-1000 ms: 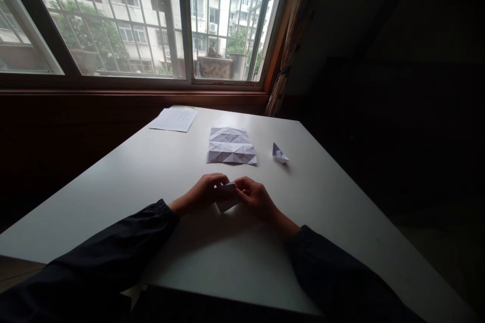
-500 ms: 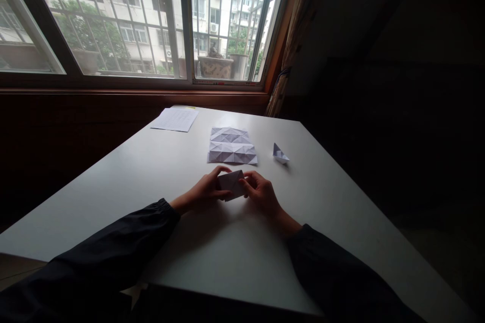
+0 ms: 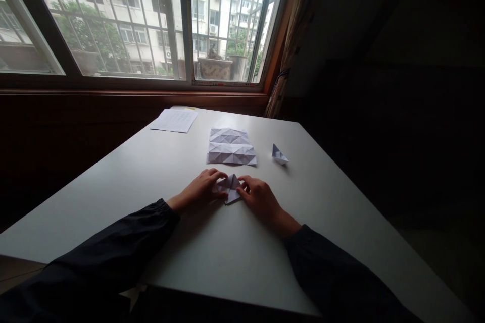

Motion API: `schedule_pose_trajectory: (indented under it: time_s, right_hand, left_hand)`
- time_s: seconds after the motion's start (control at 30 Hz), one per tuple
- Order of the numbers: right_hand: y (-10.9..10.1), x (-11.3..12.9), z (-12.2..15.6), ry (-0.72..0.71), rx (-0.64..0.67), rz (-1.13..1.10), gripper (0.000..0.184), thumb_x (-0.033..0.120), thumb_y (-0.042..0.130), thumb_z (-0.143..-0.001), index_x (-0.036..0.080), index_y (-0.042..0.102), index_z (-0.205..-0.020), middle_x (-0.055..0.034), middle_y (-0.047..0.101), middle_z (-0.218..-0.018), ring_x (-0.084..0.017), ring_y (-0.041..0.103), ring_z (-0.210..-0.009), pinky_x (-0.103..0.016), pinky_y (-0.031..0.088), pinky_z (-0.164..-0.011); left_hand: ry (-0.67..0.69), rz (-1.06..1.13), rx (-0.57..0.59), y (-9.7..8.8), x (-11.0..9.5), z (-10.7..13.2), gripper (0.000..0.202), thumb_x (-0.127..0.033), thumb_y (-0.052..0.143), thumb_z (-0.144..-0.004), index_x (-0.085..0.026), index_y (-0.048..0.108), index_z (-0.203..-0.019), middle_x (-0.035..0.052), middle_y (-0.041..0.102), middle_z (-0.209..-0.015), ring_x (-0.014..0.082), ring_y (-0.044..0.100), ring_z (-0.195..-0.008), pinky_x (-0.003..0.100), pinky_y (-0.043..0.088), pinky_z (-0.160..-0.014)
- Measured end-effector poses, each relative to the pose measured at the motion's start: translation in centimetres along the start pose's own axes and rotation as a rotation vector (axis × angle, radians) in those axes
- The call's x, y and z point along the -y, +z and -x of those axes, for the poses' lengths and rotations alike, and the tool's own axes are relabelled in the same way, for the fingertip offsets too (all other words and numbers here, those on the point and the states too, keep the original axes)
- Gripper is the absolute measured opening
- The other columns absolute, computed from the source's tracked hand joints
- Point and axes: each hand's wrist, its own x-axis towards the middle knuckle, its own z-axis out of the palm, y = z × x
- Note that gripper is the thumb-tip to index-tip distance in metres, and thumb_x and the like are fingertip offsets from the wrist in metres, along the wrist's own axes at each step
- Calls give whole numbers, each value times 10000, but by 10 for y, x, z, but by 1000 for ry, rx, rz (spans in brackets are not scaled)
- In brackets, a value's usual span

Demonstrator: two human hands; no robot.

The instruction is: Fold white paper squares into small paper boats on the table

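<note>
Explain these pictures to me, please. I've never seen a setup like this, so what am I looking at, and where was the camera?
These pictures come from one camera worn on a person's head, looking forward and down. There is no machine here: the dark-sleeved arms are the person's own. Their left hand and right hand rest on a white table, with their fingertips on a small folded piece of white paper. Neither hand is lifting it; it lies on the table between them. Farther along the table lie a creased sheet of paper, a small paper boat and a printed sheet. Beyond them, a barred window looks out on apartment buildings.
</note>
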Motion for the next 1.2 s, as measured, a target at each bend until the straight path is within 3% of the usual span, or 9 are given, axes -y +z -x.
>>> schedule_pose_trajectory:
  time_s: [0.1,0.23,0.37,0.53,0.7,0.8,0.97,1.2]
  right_hand:
    - [0,-1,0,-43,5,126,231,204,700,-907,193,677,-1136,-82,703,-1047,-232,661,-939,-360,518,-866]
    - [-4,-5,0,-47,78,121,245,206,695,-922,191,679,-1166,-63,702,-982,-231,655,-925,-361,521,-870]
    - [-8,-7,0,-60,126,104,288,174,664,-937,190,676,-1224,-76,714,-1023,-229,661,-935,-368,519,-889]
    - [-12,-7,1,-82,150,56,309,130,611,-941,193,669,-1237,-79,708,-1025,-209,663,-907,-334,524,-835]
    - [-16,-9,1,-100,182,29,186,74,621,-855,181,679,-996,-48,687,-902,-177,625,-788,-284,484,-710]
    - [-17,-11,1,-126,212,40,209,22,622,-792,187,664,-913,-29,670,-853,-171,601,-778,-275,455,-704]
    - [-18,-14,2,-172,231,42,224,3,609,-803,196,698,-875,-39,677,-898,-174,612,-832,-266,453,-728]
    - [-20,-10,3,-248,226,110,138,100,657,-879,208,741,-868,-49,688,-945,-162,624,-816,-257,459,-717]
  left_hand:
    - [-12,-28,12,1,1,1,502,-434,805,-806,-222,656,-1237,108,659,-1202,313,616,-1111,442,515,-969]
    - [-4,-21,3,2,3,1,464,-424,773,-837,-229,659,-1242,94,670,-1162,269,651,-1021,372,535,-884]
    - [32,37,-5,1,10,1,266,-328,601,-967,-232,694,-1197,75,692,-1109,185,678,-881,284,532,-787]
    - [60,104,1,-1,16,1,236,-246,570,-969,-226,702,-1163,58,701,-1073,156,686,-871,238,526,-760]
    - [107,89,-13,-4,12,1,223,-108,609,-885,-198,686,-1074,35,700,-1011,135,664,-827,224,501,-738]
    - [153,41,-8,-7,11,2,256,-42,607,-835,-201,705,-1010,33,696,-998,147,651,-862,228,487,-753]
    - [224,45,89,-14,11,3,256,-53,587,-861,-210,755,-972,40,698,-974,140,647,-816,223,484,-741]
    - [290,56,129,-21,4,5,120,-223,698,-884,-213,770,-979,56,717,-1018,164,674,-877,244,500,-823]
